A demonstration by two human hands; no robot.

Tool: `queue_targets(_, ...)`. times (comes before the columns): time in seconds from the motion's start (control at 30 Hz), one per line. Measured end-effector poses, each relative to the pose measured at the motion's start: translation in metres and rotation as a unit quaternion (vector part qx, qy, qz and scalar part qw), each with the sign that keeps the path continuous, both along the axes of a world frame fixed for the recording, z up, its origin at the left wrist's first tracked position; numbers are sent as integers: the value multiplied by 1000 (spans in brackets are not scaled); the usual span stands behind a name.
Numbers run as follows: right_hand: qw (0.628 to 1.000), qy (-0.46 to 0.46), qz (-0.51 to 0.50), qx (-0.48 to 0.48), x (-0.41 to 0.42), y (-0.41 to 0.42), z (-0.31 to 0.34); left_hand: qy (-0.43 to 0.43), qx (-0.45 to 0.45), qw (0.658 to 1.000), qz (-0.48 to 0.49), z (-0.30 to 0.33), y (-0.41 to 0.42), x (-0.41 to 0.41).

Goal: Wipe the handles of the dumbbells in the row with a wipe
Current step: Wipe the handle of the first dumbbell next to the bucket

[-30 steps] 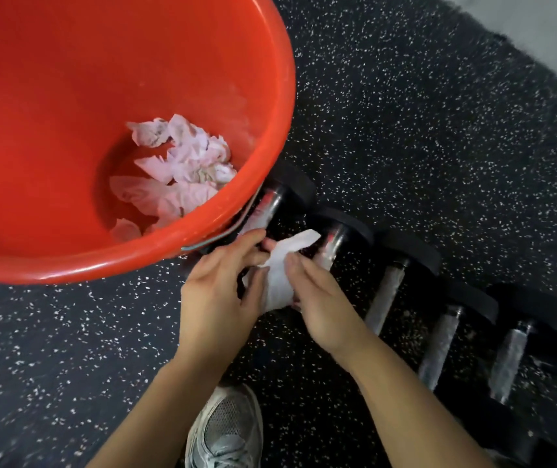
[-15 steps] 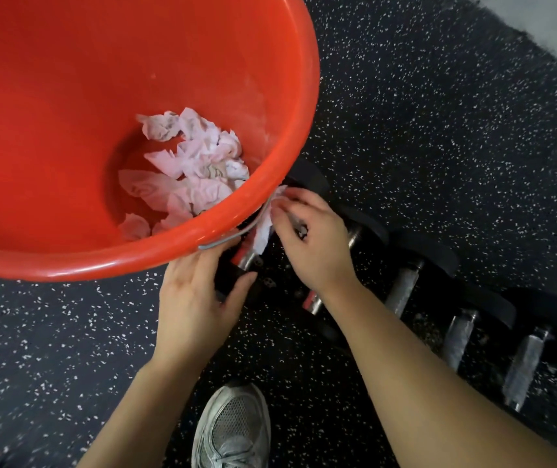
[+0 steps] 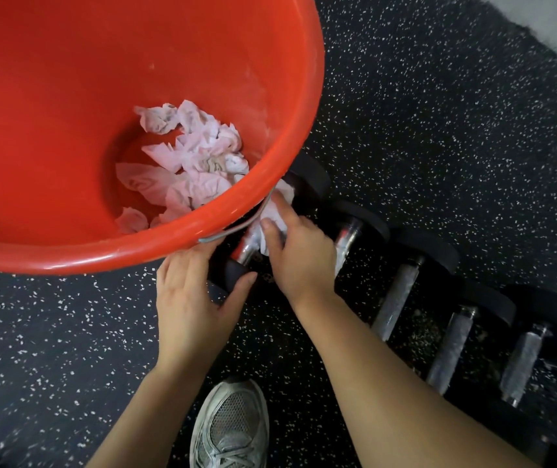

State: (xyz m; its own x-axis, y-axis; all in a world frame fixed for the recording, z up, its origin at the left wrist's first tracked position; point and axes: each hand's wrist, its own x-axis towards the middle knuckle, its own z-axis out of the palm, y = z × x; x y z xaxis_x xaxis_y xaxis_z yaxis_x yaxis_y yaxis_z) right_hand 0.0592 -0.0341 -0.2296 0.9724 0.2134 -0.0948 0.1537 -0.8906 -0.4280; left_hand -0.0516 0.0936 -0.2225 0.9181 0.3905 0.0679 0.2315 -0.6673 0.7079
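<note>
A row of black dumbbells with metal handles runs from the centre to the lower right; the leftmost dumbbell (image 3: 248, 246) lies partly under the bucket's rim. My right hand (image 3: 299, 255) presses a white wipe (image 3: 275, 211) around that dumbbell's shiny handle. My left hand (image 3: 191, 298) cups the near black end of the same dumbbell, thumb against it. The second dumbbell (image 3: 349, 236) lies just right of my right hand. Further dumbbells (image 3: 398, 298) with dull knurled handles follow on the right.
A large red bucket (image 3: 169, 238) fills the upper left and holds several crumpled used wipes (image 3: 196, 163); its wire handle hangs over the first dumbbell. Black speckled rubber flooring (image 3: 439, 113) lies all around. My grey sneaker (image 3: 231, 427) stands at the bottom centre.
Both hands held the wipe in front of the dumbbells a second ago. The right hand then carried it onto the leftmost handle, and the left hand dropped onto that dumbbell's near end.
</note>
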Motion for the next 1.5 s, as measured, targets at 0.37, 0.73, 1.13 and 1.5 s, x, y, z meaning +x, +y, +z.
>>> queue_targets(0.37,976,73,202,43,5,-21,-1,9,-24,999,38,2,-10,-3)
queue_targets(0.73,977,23,201,-59,39,-23,0,14,-18,999,38,-1,-9,-3)
queue_targets(1.13,919,82,379,-75,20,-20,-1,14,-22,999,29,2,-7,-1)
queue_targets(1.5,968,65,237,-49,25,-23,-1,2,-20,999,25,1,-8,-1)
